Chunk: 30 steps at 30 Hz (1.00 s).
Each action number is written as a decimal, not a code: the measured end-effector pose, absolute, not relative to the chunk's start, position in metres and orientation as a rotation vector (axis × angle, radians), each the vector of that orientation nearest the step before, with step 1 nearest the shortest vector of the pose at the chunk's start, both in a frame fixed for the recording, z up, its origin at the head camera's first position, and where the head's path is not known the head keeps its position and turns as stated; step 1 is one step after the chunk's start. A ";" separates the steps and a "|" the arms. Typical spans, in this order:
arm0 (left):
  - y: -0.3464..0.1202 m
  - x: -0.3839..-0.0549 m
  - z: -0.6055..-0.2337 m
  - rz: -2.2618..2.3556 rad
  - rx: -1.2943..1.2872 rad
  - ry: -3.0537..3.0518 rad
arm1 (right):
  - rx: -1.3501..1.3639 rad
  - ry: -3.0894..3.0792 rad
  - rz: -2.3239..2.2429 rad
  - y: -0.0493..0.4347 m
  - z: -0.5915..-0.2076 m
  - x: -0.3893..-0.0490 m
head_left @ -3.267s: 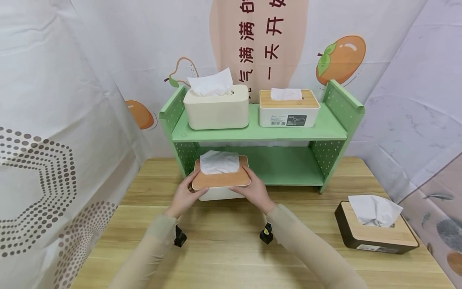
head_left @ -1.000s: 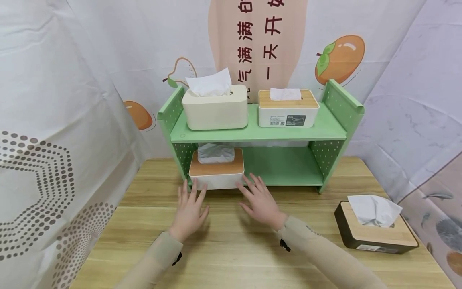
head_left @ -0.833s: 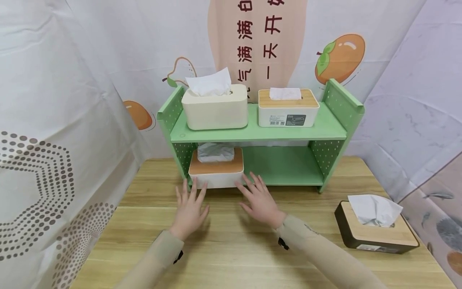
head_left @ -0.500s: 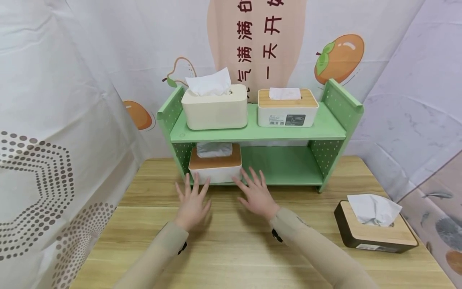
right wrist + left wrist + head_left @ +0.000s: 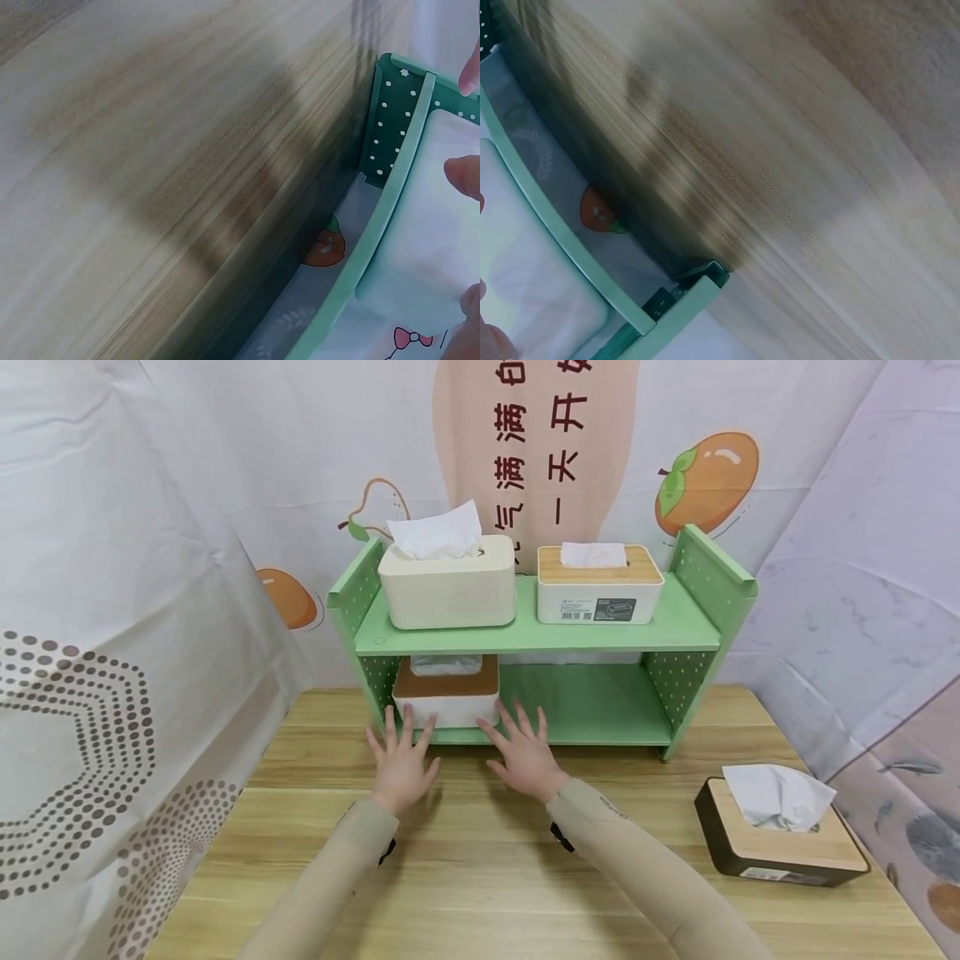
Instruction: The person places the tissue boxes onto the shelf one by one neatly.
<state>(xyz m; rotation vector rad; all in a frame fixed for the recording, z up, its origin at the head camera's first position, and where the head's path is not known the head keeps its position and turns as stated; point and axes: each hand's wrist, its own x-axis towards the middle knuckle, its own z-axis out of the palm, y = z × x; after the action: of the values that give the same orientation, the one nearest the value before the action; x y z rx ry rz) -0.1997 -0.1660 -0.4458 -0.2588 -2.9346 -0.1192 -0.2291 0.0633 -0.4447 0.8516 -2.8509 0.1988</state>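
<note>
A white tissue box with a brown lid (image 5: 453, 708) stands at the left end of the lower level of a green shelf (image 5: 592, 702), a tissue poking from its top. My left hand (image 5: 401, 768) has its fingers spread, tips against the left part of the box's front face. Against the right part press the straight fingers of my right hand (image 5: 527, 762). The left wrist view has the pale box wall (image 5: 532, 262) behind the shelf's front edge, fingertips (image 5: 493, 343) at the border. From the right wrist, fingers (image 5: 465, 176) meet the same box (image 5: 420, 232).
On the upper level sit a cream tissue box (image 5: 450, 597) and, to its right, a white one with a bamboo lid (image 5: 600, 602). A dark tissue box with a wooden lid (image 5: 780, 843) lies on the wooden table (image 5: 480, 893) at the right. A printed curtain hangs behind.
At first both hands gripped the tissue box by its sides at the shelf front. Since then they have let go, spread flat, and pushed it deeper into the lower level.
</note>
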 end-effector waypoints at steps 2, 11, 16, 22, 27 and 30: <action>-0.167 -0.200 -0.444 -0.128 -0.261 -2.938 | 0.847 -2.848 0.187 0.063 -0.444 -0.229; -0.166 -0.196 -0.443 -0.138 -0.266 -2.927 | 0.836 -2.858 0.265 0.065 -0.438 -0.225; -0.159 -0.193 -0.450 -0.166 -0.302 -2.871 | 0.805 -2.848 0.309 0.074 -0.438 -0.221; -0.146 -0.185 -0.459 -0.243 -0.330 -2.833 | 0.764 -2.837 0.432 0.092 -0.444 -0.214; -0.134 -0.177 -0.466 -0.322 -0.330 -2.818 | 0.711 -2.789 0.502 0.106 -0.446 -0.207; -0.124 -0.173 -0.469 -0.344 -0.339 -2.814 | 0.680 -2.757 0.509 0.113 -0.447 -0.203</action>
<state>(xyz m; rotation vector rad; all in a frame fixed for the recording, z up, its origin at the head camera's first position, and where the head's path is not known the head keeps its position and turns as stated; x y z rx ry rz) -0.1730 -0.1244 -0.4692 -0.3389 -2.8144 -0.3438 -0.2033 0.1132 -0.4472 0.6796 -2.7574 0.5088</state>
